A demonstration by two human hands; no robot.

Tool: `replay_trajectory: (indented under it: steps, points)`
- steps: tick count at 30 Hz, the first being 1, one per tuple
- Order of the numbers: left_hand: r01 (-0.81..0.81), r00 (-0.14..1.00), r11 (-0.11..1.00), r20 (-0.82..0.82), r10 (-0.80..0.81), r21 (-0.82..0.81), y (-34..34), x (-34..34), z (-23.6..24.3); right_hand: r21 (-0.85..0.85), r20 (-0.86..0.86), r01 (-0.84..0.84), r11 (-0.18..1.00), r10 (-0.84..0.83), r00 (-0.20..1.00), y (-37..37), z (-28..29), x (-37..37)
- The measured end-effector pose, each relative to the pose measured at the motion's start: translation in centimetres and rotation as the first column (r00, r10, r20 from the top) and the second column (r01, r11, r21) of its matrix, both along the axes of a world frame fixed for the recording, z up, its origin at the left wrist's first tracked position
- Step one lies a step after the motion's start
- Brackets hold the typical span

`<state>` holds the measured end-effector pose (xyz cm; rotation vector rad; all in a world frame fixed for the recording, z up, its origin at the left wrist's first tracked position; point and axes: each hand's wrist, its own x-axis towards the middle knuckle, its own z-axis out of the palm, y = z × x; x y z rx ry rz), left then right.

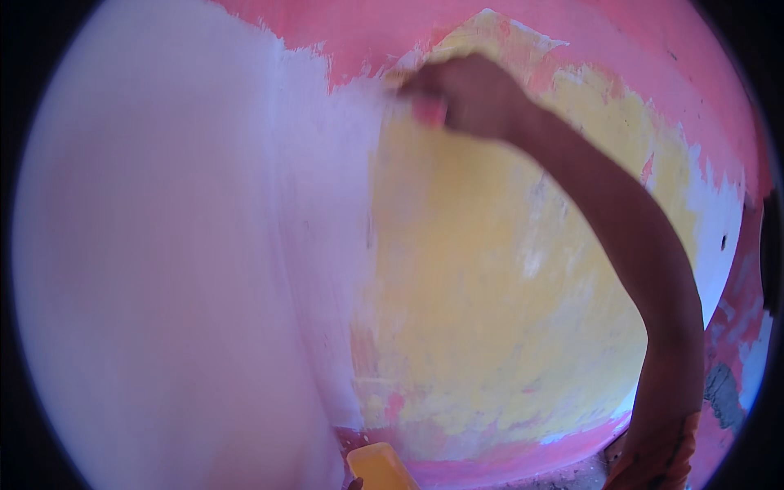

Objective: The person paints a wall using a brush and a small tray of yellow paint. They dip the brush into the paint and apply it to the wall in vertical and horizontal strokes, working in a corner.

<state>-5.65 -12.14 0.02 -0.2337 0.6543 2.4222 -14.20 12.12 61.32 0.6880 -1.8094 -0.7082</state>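
My right hand is closed round a pink thing, apparently a brush's handle, blurred by motion. It is raised against the wall where a yellow painted patch meets white paint. The brush's bristles are too smeared to make out. At the bottom edge my left hand shows only a dark bit of finger, closed on a yellow plastic container, whose contents I cannot make out.
A white wall surface fills the left, with a crease or corner beside it. Pink paint runs along the top and bottom. At the right edge are pink wall with a grey patch and a dark shape. Speckled ground shows below.
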Motion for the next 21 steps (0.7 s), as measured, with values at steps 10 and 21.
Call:
replay_trajectory:
  steps: [10, 21]
  points:
    - [0.002, 1.0, 1.0, -0.008, -0.002, -0.002, 0.6, -1.9, 1.3, -0.194, 0.393, -0.073, 0.978, 0.145, 0.908, -1.0, -1.6, -1.9]
    - [-0.006, 1.0, 1.0, -0.001, 0.006, -0.007, -0.2, -2.9, 1.5, 0.215, 0.111, 0.362, 0.907, -0.391, 0.914, -1.5, -4.3, -3.2]
